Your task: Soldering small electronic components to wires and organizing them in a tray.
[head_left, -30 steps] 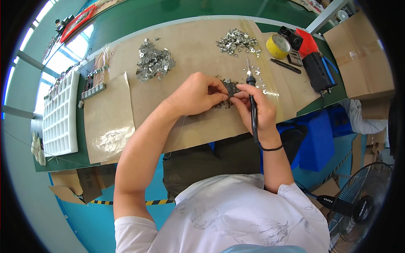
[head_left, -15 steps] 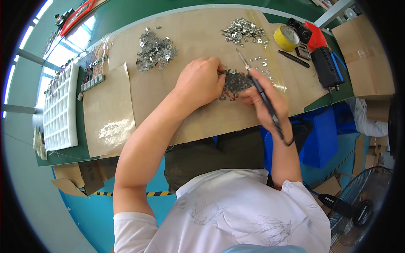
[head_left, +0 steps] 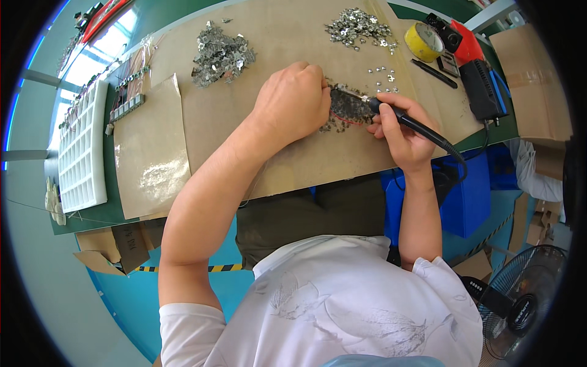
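My right hand (head_left: 408, 131) grips a soldering iron (head_left: 391, 110) with a black handle and cord. Its metal tip points left, over a dark, scorched-looking patch (head_left: 351, 109) strewn with small bits. My left hand (head_left: 292, 101) is closed at the left edge of that patch, close to the iron's tip. What its fingertips pinch is hidden behind the hand. A thin red wire (head_left: 347, 120) runs across the patch between my two hands.
Flat metal pieces (head_left: 223, 55) are heaped at the back left, small shiny parts (head_left: 359, 29) at the back right. Yellow tape (head_left: 424, 41), a black pen-like tool (head_left: 434, 72) and a black power unit (head_left: 482, 90) lie right. A white compartment tray (head_left: 84, 147) stands left.
The soldering iron has swung from pointing up and away to lying nearly level, its tip now near my left fingers. My left hand stays closed at the patch. The whole view has shifted slightly.
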{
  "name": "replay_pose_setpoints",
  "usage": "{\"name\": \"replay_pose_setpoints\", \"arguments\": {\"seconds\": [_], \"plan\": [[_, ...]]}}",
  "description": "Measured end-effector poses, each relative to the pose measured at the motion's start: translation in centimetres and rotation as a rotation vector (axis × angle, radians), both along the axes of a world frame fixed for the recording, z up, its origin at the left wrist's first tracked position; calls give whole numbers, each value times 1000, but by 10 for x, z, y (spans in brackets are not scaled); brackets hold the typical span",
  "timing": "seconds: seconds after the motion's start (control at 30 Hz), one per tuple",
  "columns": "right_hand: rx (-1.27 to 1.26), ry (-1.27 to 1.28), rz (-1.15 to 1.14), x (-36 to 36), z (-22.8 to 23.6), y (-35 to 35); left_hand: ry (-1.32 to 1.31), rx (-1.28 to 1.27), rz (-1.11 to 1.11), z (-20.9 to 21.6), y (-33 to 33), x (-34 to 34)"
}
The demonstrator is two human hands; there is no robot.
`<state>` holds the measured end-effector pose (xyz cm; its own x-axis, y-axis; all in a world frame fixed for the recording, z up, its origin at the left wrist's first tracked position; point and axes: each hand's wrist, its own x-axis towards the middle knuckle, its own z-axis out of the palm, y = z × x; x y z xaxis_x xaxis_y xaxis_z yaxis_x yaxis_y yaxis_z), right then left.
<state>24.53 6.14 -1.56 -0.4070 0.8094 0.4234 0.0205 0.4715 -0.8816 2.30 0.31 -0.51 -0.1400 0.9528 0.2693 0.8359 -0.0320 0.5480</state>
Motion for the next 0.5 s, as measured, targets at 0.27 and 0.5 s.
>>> {"name": "replay_pose_setpoints", "arguments": {"seconds": [0.27,0.5], "plan": [[11,-31,-1,1,1,2,9,-9,13,0,2,1],[6,-42,-5,0,4,0,19,6,15,-3,3,1]]}}
